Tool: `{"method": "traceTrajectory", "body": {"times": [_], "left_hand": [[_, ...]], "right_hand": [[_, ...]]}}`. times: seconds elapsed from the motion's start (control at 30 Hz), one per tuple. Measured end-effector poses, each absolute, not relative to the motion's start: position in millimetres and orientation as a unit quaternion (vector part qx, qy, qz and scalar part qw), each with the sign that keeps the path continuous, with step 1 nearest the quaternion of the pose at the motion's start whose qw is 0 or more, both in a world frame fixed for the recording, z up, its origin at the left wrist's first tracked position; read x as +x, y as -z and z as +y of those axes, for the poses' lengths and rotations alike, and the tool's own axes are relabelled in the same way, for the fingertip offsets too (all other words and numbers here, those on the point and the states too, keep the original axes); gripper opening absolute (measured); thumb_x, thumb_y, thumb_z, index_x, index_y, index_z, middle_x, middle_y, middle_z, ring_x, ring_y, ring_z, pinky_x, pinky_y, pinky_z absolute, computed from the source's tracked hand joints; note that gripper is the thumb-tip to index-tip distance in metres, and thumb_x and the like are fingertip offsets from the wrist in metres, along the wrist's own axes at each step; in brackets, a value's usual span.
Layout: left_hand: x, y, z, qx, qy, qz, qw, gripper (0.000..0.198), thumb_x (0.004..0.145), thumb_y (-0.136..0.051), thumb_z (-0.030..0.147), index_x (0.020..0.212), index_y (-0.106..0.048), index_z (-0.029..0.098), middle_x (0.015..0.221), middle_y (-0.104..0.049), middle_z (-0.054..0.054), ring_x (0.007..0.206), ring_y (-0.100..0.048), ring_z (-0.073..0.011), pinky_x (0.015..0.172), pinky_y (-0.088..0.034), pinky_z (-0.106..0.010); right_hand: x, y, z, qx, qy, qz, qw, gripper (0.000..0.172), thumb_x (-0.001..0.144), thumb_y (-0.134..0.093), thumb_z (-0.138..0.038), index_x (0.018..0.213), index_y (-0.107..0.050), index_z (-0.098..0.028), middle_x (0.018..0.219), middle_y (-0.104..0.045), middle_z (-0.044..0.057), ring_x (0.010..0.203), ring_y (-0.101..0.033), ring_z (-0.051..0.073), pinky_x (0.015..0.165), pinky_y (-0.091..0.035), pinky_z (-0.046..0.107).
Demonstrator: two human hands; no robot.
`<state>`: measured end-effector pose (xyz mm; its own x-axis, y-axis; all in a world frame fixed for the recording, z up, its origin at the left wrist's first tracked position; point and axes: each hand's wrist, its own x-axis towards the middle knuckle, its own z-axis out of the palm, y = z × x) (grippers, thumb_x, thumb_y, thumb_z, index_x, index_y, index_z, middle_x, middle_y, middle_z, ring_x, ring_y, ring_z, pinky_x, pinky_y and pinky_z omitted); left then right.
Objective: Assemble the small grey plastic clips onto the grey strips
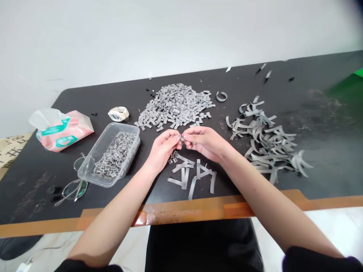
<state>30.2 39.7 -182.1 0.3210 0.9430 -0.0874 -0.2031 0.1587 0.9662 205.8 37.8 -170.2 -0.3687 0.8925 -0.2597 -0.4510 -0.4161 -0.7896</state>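
Observation:
My left hand [163, 148] and my right hand [204, 141] meet fingertip to fingertip over the middle of the black table [326, 151]. Both pinch one small grey piece [182, 138] between thumbs and forefingers. Just below the hands lie a few flat grey strips [193, 173] and some short cut bits. Behind the hands sits a large heap of small grey pieces [176, 105]. A clear plastic box [112, 154] holding more such pieces stands left of my left hand.
A tangle of curled grey strips [269, 138] lies to the right. A tape roll [118, 113], a pink tissue pack [61, 130] and a pair of glasses [75, 181] sit at the left. The table's orange front edge [184, 211] runs under my forearms.

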Motion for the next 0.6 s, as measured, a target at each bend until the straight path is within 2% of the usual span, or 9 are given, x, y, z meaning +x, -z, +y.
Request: {"method": "traceTrajectory", "body": {"times": [0.1, 0.27, 0.47, 0.6], "left_hand": [[26.0, 179.3, 40.0, 0.450, -0.447, 0.359, 0.684, 0.028, 0.077, -0.081, 0.038, 0.086, -0.067, 0.016, 0.074, -0.065, 0.000, 0.068, -0.059, -0.0108, 0.070, -0.050, -0.024], [20.8, 178.8, 36.5, 0.482, -0.460, 0.329, 0.669, 0.026, 0.081, -0.081, 0.038, 0.086, -0.067, 0.016, 0.075, -0.066, 0.000, 0.067, -0.062, -0.0116, 0.068, -0.052, -0.023], [20.4, 170.3, 29.5, 0.661, -0.445, 0.353, 0.490, 0.004, 0.090, -0.066, 0.020, 0.092, -0.062, 0.018, 0.085, -0.064, -0.001, 0.076, -0.065, -0.0131, 0.073, -0.055, -0.025], [20.0, 163.9, 24.5, 0.746, -0.420, 0.377, 0.354, 0.011, 0.086, -0.062, 0.011, 0.092, -0.060, 0.019, 0.085, -0.066, 0.001, 0.074, -0.064, -0.0102, 0.071, -0.053, -0.020]], "right_hand": [[198.1, 167.8, 33.1, -0.347, -0.771, -0.266, 0.463, 0.029, 0.061, -0.094, -0.019, 0.081, -0.074, -0.015, 0.066, -0.072, -0.001, 0.060, -0.064, 0.009, 0.064, -0.051, 0.022], [193.4, 166.5, 26.4, -0.300, -0.806, -0.233, 0.455, 0.017, 0.072, -0.087, -0.019, 0.079, -0.073, -0.015, 0.065, -0.068, -0.001, 0.064, -0.063, 0.009, 0.061, -0.050, 0.020], [195.7, 164.4, 24.0, -0.301, -0.800, -0.244, 0.459, 0.011, 0.076, -0.084, -0.017, 0.079, -0.073, -0.016, 0.068, -0.068, -0.002, 0.062, -0.061, 0.008, 0.064, -0.051, 0.021], [197.1, 162.0, 24.0, -0.318, -0.794, -0.255, 0.452, 0.016, 0.072, -0.088, -0.020, 0.077, -0.073, -0.016, 0.069, -0.068, -0.002, 0.060, -0.062, 0.008, 0.066, -0.052, 0.022]]}}
